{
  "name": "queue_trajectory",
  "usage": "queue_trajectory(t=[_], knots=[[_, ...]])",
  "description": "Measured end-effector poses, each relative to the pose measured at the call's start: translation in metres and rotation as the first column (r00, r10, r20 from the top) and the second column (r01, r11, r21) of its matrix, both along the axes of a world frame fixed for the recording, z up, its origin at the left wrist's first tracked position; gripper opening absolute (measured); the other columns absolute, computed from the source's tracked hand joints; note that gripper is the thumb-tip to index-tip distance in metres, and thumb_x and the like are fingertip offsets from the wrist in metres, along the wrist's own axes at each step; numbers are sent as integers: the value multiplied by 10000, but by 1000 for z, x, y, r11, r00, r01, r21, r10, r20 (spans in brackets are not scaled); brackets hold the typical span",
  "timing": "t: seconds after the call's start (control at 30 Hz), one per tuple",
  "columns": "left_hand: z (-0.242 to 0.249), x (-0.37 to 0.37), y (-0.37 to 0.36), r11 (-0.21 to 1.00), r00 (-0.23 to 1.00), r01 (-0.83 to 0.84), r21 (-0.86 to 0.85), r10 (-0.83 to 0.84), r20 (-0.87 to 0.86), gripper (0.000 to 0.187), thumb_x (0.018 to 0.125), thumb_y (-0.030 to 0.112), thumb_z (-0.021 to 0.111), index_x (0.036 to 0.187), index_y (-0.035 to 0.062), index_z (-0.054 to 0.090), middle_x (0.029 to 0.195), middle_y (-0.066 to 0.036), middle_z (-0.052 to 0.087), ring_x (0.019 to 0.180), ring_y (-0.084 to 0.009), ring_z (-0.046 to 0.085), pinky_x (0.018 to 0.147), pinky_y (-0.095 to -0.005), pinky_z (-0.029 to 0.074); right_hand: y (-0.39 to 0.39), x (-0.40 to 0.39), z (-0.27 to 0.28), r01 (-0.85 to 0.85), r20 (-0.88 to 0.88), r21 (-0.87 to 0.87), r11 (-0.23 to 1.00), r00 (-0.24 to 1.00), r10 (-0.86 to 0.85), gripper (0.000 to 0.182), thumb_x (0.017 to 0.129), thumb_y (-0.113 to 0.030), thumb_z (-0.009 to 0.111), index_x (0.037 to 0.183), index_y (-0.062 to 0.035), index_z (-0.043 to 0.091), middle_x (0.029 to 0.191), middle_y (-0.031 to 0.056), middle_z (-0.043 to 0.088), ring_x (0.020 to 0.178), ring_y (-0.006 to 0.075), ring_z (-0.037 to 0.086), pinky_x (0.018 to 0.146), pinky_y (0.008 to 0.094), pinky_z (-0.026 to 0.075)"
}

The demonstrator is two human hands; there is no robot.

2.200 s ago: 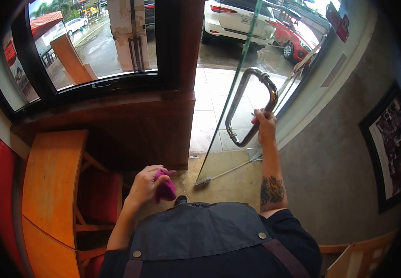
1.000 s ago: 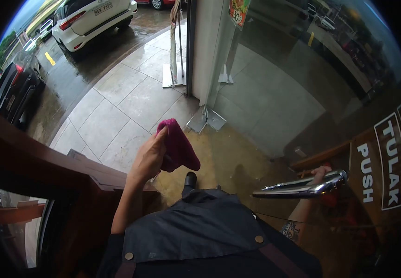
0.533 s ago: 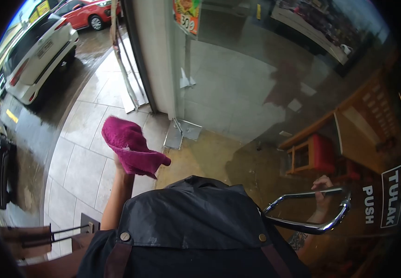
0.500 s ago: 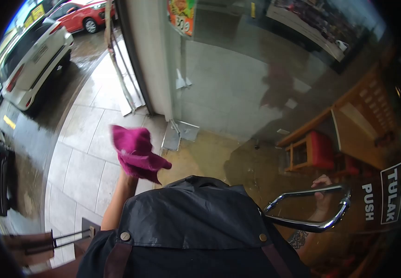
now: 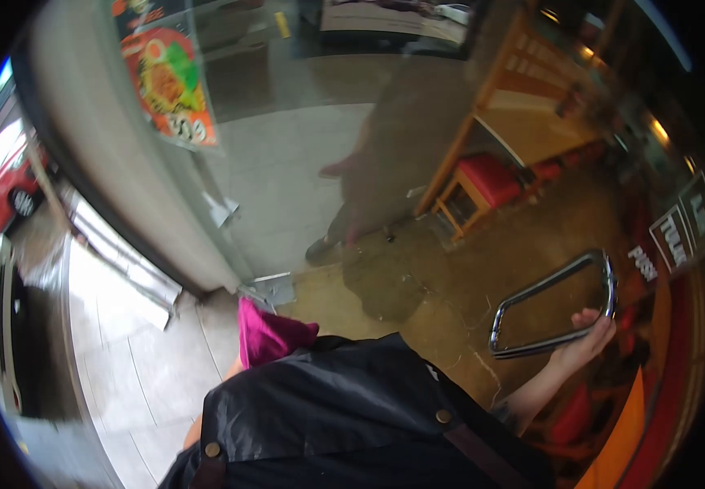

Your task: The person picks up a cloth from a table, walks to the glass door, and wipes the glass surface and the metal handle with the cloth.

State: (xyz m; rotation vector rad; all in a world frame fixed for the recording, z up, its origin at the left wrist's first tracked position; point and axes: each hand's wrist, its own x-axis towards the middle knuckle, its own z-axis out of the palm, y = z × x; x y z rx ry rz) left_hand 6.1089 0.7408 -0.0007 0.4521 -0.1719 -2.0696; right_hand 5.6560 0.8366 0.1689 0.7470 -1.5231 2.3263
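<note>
A magenta cloth (image 5: pixel 269 334) is bunched in my left hand and covers its fingers. It sits low by the foot of the door frame, partly behind the front of my dark apron (image 5: pixel 328 391). My right hand (image 5: pixel 584 342) is at the lower corner of a chrome door handle (image 5: pixel 523 303), fingers curled around the bar. The handle is a bent loop on a glass door marked "TULAK" and "PUSH" (image 5: pixel 642 263).
A food poster (image 5: pixel 169 85) is stuck to the glass at upper left. Behind the glass stand a red-seated stool (image 5: pixel 489 179) and a wooden table (image 5: pixel 535 134). Outside at left are pale floor tiles (image 5: pixel 153 367) and a red car (image 5: pixel 12 191).
My view has swung to the right. The cloth has dropped lower and closer to my body. My right hand has shifted to the handle's lower corner, its fingers curled around the bar.
</note>
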Motion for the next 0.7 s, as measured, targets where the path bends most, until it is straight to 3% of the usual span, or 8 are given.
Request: queue_trajectory(t=[0.03, 0.07, 0.1, 0.23, 0.3, 0.57, 0.7], knots=[[-1, 14, -10, 999, 999, 37, 10, -37, 18, 544, 868, 433, 404, 1221, 19, 392, 1154, -189, 499, 1057, -339, 493, 865, -492, 426, 3, 0, -10, -6, -4, 93, 996, 1000, 7, 214, 867, -222, 531, 950, -33, 475, 739, 20, 492, 595, 80, 447, 518, 200, 393], [-4, 30, -20, 997, 996, 77, 24, -78, 31, 547, 868, 437, 404, 1221, 21, 393, 1155, -188, 499, 1059, -338, 491, 867, -492, 424, -3, 9, -17, 86, -2, 97, 992, 996, -86, 215, 834, -171, 594, 961, -39, 481, 736, 9, 491, 589, 62, 444, 487, 189, 379], [-6, 46, -30, 992, 992, 118, 37, -120, 42, 550, 867, 442, 403, 1222, 22, 394, 1156, -187, 498, 1061, -337, 490, 870, -492, 422, -5, 17, -23, 70, 34, 41, 997, 997, -72, 233, 806, -152, 634, 954, -47, 488, 744, 3, 493, 583, 55, 444, 490, 186, 383], [-10, 111, -67, 955, 954, 283, 92, -290, 75, 561, 865, 460, 400, 1223, 29, 396, 1160, -183, 497, 1069, -335, 483, 880, -491, 413, -17, 38, -32, 291, 59, 128, 948, 952, -300, 227, 811, -222, 632, 898, -52, 508, 690, -4, 491, 572, 60, 462, 508, 186, 413], [-4, 140, -82, 927, 927, 356, 118, -366, 81, 566, 864, 469, 398, 1224, 33, 398, 1162, -181, 497, 1073, -333, 480, 885, -491, 409, -20, 49, -29, 364, 4, 171, 916, 929, -370, 238, 812, -227, 624, 875, -47, 483, 671, 2, 478, 533, 65, 461, 444, 201, 412], [33, 194, -101, 811, 821, 541, 224, -567, 70, 588, 860, 506, 392, 1227, 46, 403, 1170, -173, 494, 1090, -328, 467, 905, -491, 393, -24, 95, -11, 435, -67, 182, 882, 900, -431, 234, 824, -212, 604, 774, -70, 425, 569, -20, 438, 439, 59, 420, 390, 207, 382], [78, 186, -92, 785, 787, 575, 231, -608, 104, 600, 857, 524, 388, 1229, 53, 406, 1174, -169, 493, 1098, -325, 461, 915, -490, 384, -10, 103, -3, 516, -151, 195, 834, 856, -494, 256, 820, -219, 608, 758, -73, 406, 566, -6, 413, 430, 92, 423, 399, 256, 372]])
